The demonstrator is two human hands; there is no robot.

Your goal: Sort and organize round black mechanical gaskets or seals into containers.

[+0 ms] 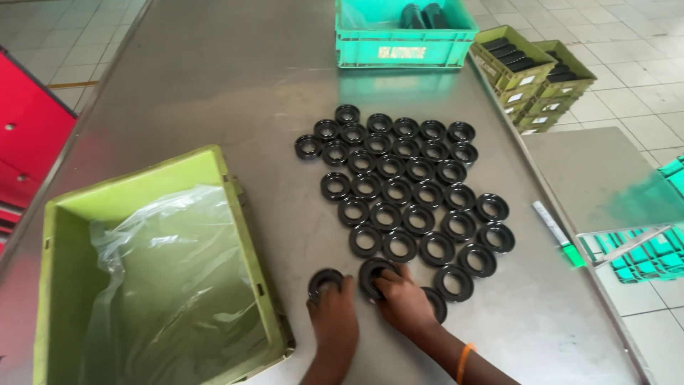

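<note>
Head view looks down on a steel surface (214, 85) w/ both hands at the near edge. Left hand (333, 314) lies flat on the metal, fingers together, tips resting on a black ring (324, 279) that sits alone, just left of the main group. Right hand (402, 303) lies fingers-down over a second black ring (374, 271) at the bottom of the group; fingertips press its rim, but can't tell if it's gripped or only touched. An orange band (464, 360) shows on the right wrist. Beyond the hands, approx. three dozen identical rings (406, 189) lie flat in slanted rows, most touching their neighbours, mid-surface. At left, close to the left hand, stands a light green crate (235, 214) lined w/ a clear plastic bag (171, 271). At the far edge sits a teal crate (406, 50) holding dark parts. Off to the right, olive trays (534, 71) are stacked beside the surface, and a white-and-green marker (556, 232) lies near the right edge.
</note>
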